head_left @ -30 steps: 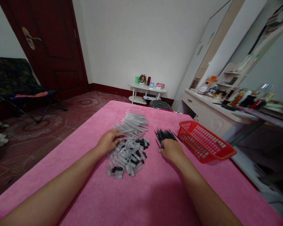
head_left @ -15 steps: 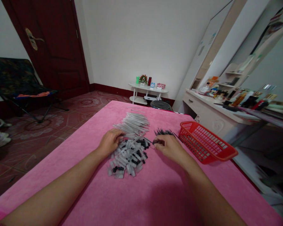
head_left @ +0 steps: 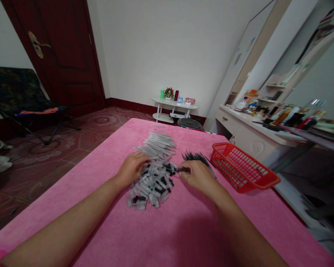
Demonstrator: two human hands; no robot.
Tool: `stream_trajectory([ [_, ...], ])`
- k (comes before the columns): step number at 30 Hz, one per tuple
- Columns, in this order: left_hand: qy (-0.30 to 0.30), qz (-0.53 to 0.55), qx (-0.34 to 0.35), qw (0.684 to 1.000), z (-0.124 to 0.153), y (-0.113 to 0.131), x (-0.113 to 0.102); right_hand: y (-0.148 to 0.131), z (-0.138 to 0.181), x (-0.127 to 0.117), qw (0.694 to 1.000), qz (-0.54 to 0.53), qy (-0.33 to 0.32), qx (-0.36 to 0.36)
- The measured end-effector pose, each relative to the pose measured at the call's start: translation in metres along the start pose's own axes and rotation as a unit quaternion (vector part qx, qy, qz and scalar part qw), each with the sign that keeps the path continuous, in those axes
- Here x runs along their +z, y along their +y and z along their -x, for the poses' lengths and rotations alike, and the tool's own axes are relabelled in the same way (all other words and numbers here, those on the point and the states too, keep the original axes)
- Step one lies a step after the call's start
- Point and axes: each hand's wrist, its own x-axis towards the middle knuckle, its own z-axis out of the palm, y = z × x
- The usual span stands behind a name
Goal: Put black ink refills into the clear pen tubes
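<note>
My left hand (head_left: 132, 167) rests with curled fingers on a heap of short clear-and-black caps (head_left: 153, 183) on the pink table (head_left: 167, 230); what its fingers hold is hidden. Behind the heap lies a stack of long grey tubes (head_left: 158, 145). My right hand (head_left: 196, 173) pinches a thin black stick, its tip pointing left toward the heap. A bundle of thin black sticks (head_left: 196, 156) lies just beyond that hand.
A red plastic basket (head_left: 241, 167) stands at the table's right side. A white dresser (head_left: 250, 133) with bottles is beyond it. A small white side table (head_left: 174, 107), a dark red door (head_left: 58, 55) and a folding chair (head_left: 19, 100) stand at the back and left.
My right hand lifted off the black stick bundle and moved left toward the cap heap, pinching one stick. My left hand shifted slightly right on the heap.
</note>
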Motion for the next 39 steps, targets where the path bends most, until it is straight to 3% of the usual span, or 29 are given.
stream_trajectory([
  [5,-0.024,0.003,0.038,0.999,-0.001,0.012,-0.002,-0.005,0.003,0.003,1.0,0.01,0.007,-0.025],
  [8,-0.015,0.032,0.029,0.999,-0.001,0.018,0.001,-0.009,0.001,0.007,0.997,-0.048,0.032,-0.044],
  [11,0.028,0.077,-0.029,0.996,0.0,0.014,0.007,-0.007,-0.004,0.009,0.973,-0.165,0.156,-0.035],
  [14,0.103,0.138,-0.133,0.976,0.001,0.006,0.011,0.004,-0.01,0.013,0.934,-0.245,0.261,0.003],
  [16,0.148,0.192,-0.199,0.949,0.001,0.0,0.012,0.014,-0.013,0.02,0.935,-0.255,0.246,0.028],
  [18,0.181,0.244,-0.24,0.922,0.0,-0.004,0.011,0.023,-0.014,0.031,0.956,-0.224,0.186,0.049],
  [22,0.223,0.287,-0.263,0.894,-0.003,-0.005,0.008,0.027,-0.011,0.056,0.987,-0.109,0.092,0.077],
  [25,0.215,0.277,-0.26,0.9,-0.003,-0.004,0.008,0.023,-0.008,0.066,0.992,-0.043,0.08,0.085],
  [29,0.174,0.204,-0.223,0.937,0.0,-0.002,0.01,0.02,-0.008,0.067,0.993,-0.007,0.095,0.071],
  [34,0.085,0.072,-0.094,0.989,0.003,0.003,0.009,0.017,-0.013,0.06,0.983,-0.093,0.125,0.092],
  [39,0.042,0.013,-0.025,0.999,0.002,0.012,0.005,0.006,-0.014,0.058,0.96,-0.218,0.157,0.078],
])
